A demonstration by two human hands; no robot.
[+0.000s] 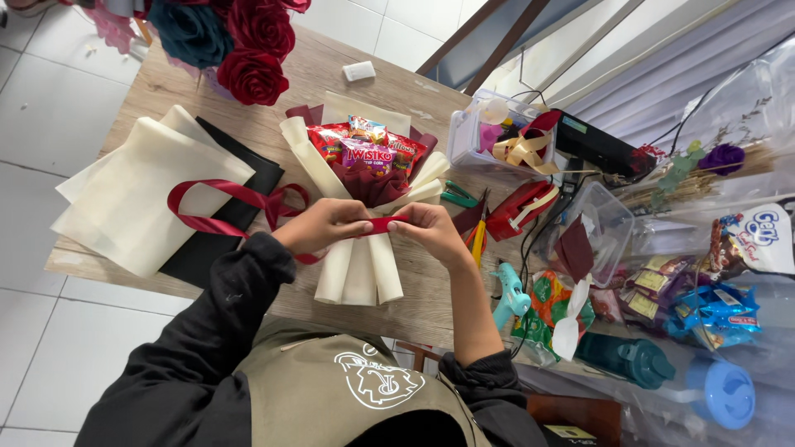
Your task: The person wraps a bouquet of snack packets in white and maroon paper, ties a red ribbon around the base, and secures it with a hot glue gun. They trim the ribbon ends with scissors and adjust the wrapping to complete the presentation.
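The dark red ribbon (217,207) ran across the narrow waist of the snack bouquet (362,194), which lay on the wooden desk (174,91). The left hand (325,223) and the right hand (432,230) met over it, and the fingers of both were closed, pinching the ribbon between the fingertips. The long loose end looped away to the left over the cream wrapping sheets (132,194).

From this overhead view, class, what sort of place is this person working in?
Probably a craft or gift-making workspace. A wooden table holds a snack bouquet in cream wrapping; both hands pinch a red ribbon at it. A glue gun, scissors and paper roses lie nearby.
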